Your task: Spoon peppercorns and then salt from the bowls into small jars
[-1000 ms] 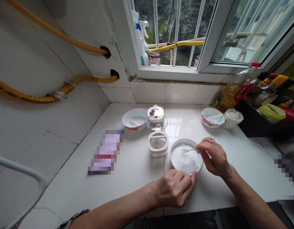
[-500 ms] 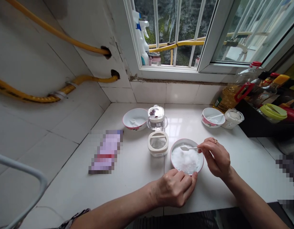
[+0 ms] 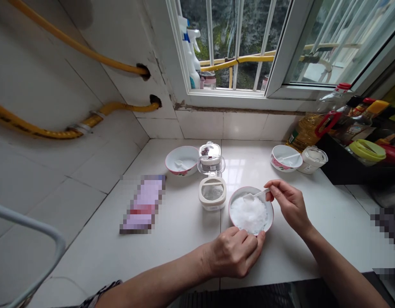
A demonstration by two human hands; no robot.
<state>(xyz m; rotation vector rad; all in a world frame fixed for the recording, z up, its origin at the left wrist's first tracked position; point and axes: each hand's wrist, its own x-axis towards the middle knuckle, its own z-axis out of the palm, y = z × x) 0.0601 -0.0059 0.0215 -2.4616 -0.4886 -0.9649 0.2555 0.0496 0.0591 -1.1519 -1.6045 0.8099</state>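
right hand (image 3: 289, 207) pinches spoon (image 3: 257, 194), fingers closed, at white powder (image 3: 250, 215) in bowl (image 3: 242, 192) on countertop (image 3: 178, 218); left hand (image 3: 237, 252) curled against bowl, grip unclear; step judged stirring or scooping; next move calls for steady bowl

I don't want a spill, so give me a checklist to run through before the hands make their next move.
1. Spoon in hand: ok, the right hand holds it by the handle.
2. Bowl steadied: ok, the left hand is at its near rim.
3. Spoon's load: cannot tell, its tip blends into the white powder.
4. Jar open: ok, its clear lid is tipped back.
5. A free hand: not ok, both are occupied.
6. Other spoons set aside: ok, one lies in the left bowl and one in the right bowl.
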